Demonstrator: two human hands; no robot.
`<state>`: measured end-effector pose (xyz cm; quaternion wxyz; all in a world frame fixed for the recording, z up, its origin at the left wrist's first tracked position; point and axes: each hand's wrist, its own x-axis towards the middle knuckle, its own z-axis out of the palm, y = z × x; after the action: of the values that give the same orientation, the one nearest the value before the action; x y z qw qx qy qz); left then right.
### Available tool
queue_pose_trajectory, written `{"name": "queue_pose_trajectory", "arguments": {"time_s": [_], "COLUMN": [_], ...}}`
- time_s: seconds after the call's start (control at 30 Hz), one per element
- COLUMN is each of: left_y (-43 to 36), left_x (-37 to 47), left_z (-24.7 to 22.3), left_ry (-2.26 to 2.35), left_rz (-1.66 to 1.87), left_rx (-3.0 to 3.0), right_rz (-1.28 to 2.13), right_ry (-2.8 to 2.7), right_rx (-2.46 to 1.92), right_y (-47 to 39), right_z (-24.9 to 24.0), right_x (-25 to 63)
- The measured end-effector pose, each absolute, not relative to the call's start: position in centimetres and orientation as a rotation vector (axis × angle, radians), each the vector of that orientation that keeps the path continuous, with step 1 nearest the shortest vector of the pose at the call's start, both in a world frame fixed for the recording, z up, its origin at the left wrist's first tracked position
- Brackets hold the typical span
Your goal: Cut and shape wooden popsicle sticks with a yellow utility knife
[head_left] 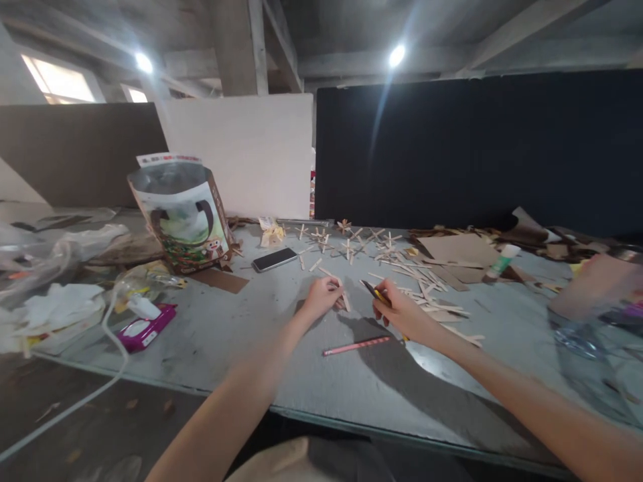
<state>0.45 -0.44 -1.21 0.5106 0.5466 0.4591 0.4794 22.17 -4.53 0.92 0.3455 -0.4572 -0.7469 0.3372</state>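
Observation:
Near the middle of the grey table [296, 375], my left hand [324, 298] is closed on a small wooden strip [346, 300]. To its right, my right hand [396, 308] grips a yellow and black cutter [376, 292], its tip pointing up and left, apart from the strip. A pink pencil [356, 345] lies on the table below both hands. Beyond them are several crossed stick pieces [347, 249], and loose wooden strips [426, 278] lie beside and behind my right hand.
A phone [274, 260] and a large printed bag [183, 221] stand or lie at the back left. A purple device [147, 328] is at the left, with a white cable [108, 381]. Cardboard pieces [457, 251] and a glue stick [503, 262] are at the right.

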Motion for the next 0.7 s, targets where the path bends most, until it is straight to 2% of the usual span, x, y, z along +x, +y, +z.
{"name": "queue_pose_trajectory", "arguments": {"time_s": [0.17,0.4,0.7], "left_y": [-0.7,-1.0,-0.8], "left_x": [0.3,0.2,0.0], "left_z": [-0.8,-0.6,-0.7], "left_ry": [1.107,1.104,1.092], "left_rz": [1.142,1.148,1.129], "left_rx": [1.35,1.356,1.392], "right_rz": [0.794,0.484,0.36], "right_ry": [-1.975,-2.035,-2.137], "right_rx": [-1.204,-1.152,-1.297], "right_y": [-4.6,-3.9,-3.7], "right_z": [1.4,1.1,1.0], "right_x": [22.8,22.6,22.7]}}
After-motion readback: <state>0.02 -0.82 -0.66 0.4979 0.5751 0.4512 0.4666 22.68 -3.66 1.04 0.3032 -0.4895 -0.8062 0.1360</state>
